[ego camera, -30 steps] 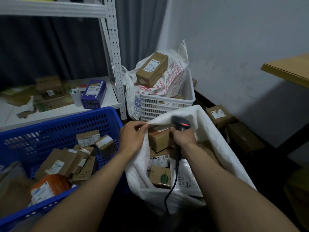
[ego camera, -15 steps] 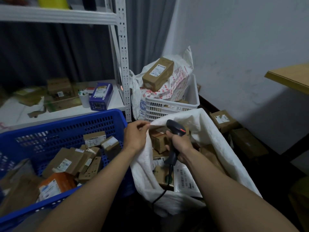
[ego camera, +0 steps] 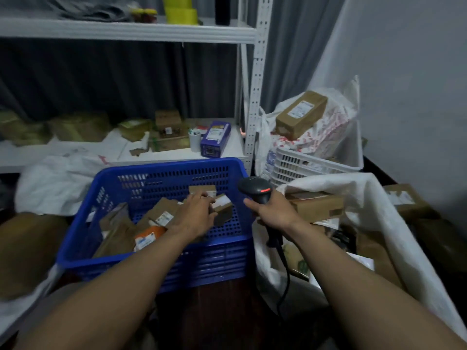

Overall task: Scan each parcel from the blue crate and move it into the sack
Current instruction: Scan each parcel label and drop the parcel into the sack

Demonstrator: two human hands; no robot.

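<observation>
Curling around the handle of the barcode scanner (ego camera: pixel 255 190), the right hand (ego camera: pixel 274 212) is holding it upright just past the right wall of the blue crate (ego camera: pixel 164 165). The scanner's head is pointing forward and left with a red light glowing on top. Its black cable (ego camera: pixel 285 271) is hanging down in front of the sack (ego camera: pixel 374 205). I am watching the left hand (ego camera: pixel 195 215) reaching into the crate. Its fingers are bending over the top of a small parcel (ego camera: pixel 222 208), a brown box with a white label, and the thumb is lying against the box's near side. It looks like a pinch, though motion blur is keeping me from judging how firm it is. That parcel is sitting against the crate's right inner wall, on top of a jumble of other brown boxes, with an orange parcel (ego camera: pixel 149 234) lying lower left among them. The white sack is standing open just to the right of the crate. A long brown carton (ego camera: pixel 317 207) is lying across other packages in its mouth, right beside the scanner hand. Behind the sack, a white basket (ego camera: pixel 316 164) is holding a red-printed bag with a tall brown box (ego camera: pixel 300 114) resting on it. On the shelf behind the crate, a purple box (ego camera: pixel 216 138) is lying next to a white cup (ego camera: pixel 194 141).
</observation>
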